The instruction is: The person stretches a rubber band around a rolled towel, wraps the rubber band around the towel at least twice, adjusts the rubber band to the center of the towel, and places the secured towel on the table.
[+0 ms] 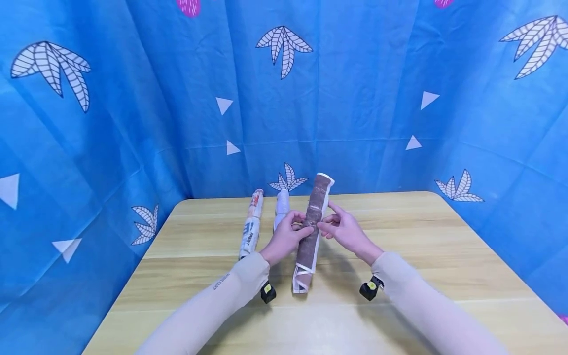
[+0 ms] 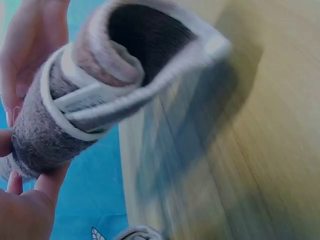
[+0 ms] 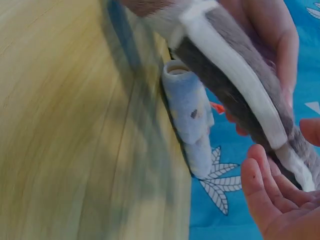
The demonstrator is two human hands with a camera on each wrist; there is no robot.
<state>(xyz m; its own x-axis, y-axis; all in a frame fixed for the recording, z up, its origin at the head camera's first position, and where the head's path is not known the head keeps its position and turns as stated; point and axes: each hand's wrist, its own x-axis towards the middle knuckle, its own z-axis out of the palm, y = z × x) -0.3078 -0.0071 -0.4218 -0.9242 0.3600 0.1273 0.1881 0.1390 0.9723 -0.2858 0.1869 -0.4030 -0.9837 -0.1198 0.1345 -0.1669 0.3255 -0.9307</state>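
Observation:
A brown towel (image 1: 316, 212) with white edging, rolled into a tube, stands tilted above the table between my two hands. My left hand (image 1: 286, 236) holds it near the middle, thumb across the front and fingers behind. On the other side, my right hand (image 1: 348, 234) holds it lightly, thumb at the front and fingers along the white edge. In the left wrist view, the open lower end of the brown towel (image 2: 37, 132) shows its inner layers and a white label (image 2: 82, 102). The right wrist view shows its white border (image 3: 240, 75) running lengthwise.
Left of my hands, a white printed roll (image 1: 250, 229) lies on the wooden table (image 1: 399, 296). Beside it a pale lavender roll (image 1: 282, 199) is partly hidden by my left hand. A blue patterned curtain (image 1: 355, 98) hangs behind the table and at both sides.

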